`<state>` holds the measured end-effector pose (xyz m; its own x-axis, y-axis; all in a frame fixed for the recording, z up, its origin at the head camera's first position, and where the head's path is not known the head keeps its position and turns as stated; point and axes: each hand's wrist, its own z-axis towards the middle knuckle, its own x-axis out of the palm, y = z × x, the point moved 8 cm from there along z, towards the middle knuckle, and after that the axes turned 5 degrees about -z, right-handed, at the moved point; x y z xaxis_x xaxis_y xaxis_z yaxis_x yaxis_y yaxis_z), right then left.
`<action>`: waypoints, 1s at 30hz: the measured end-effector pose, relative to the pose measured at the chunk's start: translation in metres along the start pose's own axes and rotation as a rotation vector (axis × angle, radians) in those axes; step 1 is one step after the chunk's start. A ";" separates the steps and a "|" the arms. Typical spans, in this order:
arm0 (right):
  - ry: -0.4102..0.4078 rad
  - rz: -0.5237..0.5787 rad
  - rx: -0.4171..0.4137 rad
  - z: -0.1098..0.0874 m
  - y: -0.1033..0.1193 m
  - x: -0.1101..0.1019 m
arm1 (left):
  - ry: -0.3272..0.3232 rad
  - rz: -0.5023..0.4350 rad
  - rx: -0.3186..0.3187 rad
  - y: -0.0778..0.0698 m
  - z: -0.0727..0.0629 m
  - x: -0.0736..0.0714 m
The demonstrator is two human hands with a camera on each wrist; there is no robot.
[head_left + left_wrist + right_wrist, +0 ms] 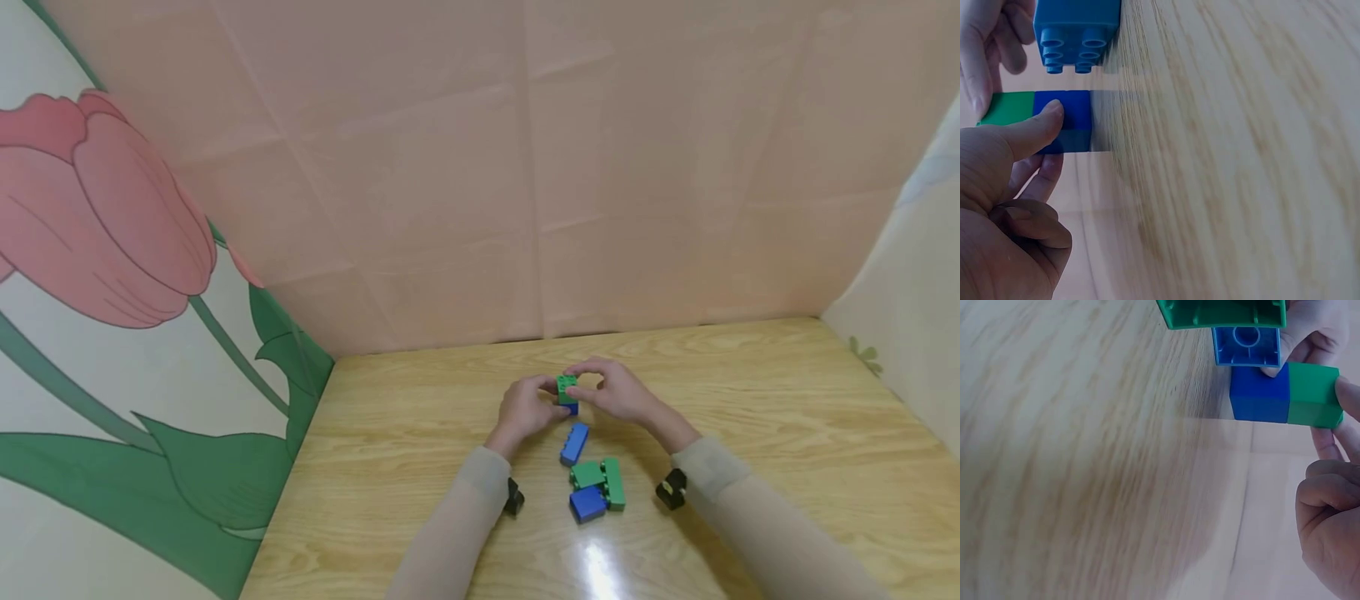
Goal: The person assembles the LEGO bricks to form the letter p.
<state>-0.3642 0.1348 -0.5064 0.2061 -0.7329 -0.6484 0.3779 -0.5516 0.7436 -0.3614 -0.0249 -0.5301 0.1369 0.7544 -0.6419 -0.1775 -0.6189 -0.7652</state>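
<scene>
While the dark blue block was pinched low by the left hand, the green block atop it was gripped by the right hand.
Stack was held upright, apparently resting on the wood-grain table, btwn both hands & just beyond the lighter blue block. L thumb was laid on one face w/ fingertips opposite; R thumb & fingers were closed on the green sides, spare fingers curled on both. For a good fit, the base was best kept flat & steady, edges aligned, pressure applied straight down, no tilt. Smooth, boxy plastic was seen, w/ round studs on the green top; a hollow underside w/ ring was shown by the lighter blue one, laid on its side. Nearer the sleeves, two green blocks & another blue block were grouped.
</scene>
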 end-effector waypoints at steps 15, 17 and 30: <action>0.042 -0.023 -0.004 0.000 0.000 0.000 | -0.009 -0.007 0.027 0.000 -0.002 0.001; 0.046 -0.019 -0.003 -0.001 -0.001 -0.002 | -0.005 -0.007 0.025 -0.001 -0.002 0.002; 0.004 0.044 -0.044 -0.023 -0.011 -0.023 | -0.011 -0.014 -0.008 0.000 -0.004 0.003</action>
<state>-0.3523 0.1665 -0.5036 0.2274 -0.7544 -0.6157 0.4075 -0.5005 0.7638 -0.3570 -0.0239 -0.5325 0.1282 0.7655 -0.6305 -0.1682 -0.6098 -0.7745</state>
